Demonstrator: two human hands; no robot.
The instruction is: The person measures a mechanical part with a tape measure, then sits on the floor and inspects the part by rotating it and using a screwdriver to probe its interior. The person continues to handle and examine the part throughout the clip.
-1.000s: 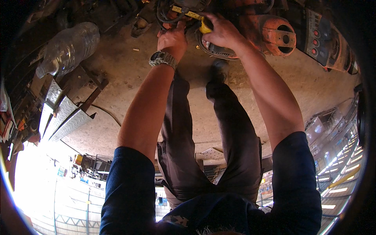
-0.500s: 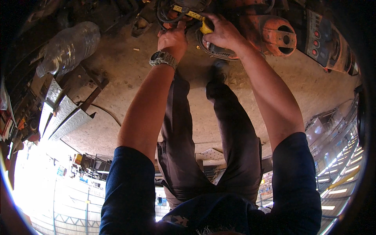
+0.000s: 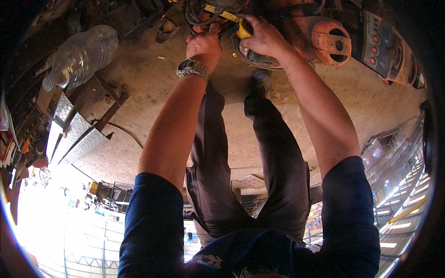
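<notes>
At the top middle, my right hand (image 3: 263, 38) is closed around a yellow tape measure (image 3: 244, 30). Its yellow blade (image 3: 223, 14) runs out to the upper left, across a dark and orange machine part (image 3: 200, 28). My left hand (image 3: 204, 46), with a watch (image 3: 192, 68) on the wrist, is bent against that part, just below the blade. One digit points up toward the blade; the other fingers are mostly hidden, so what they hold cannot be made out. A black ribbed cable (image 3: 191, 16) loops beside the left fingers.
An orange machine housing (image 3: 330, 41) stands right of my right hand, near a panel with red buttons (image 3: 373, 50). At left lie a large clear plastic bottle (image 3: 85, 55) and patterned metal pieces (image 3: 76, 134). My legs (image 3: 211, 153) stand on the dirty floor (image 3: 153, 102).
Almost nothing differs. My right hand and the tape measure have shifted very slightly; my left hand stays against the machine part.
</notes>
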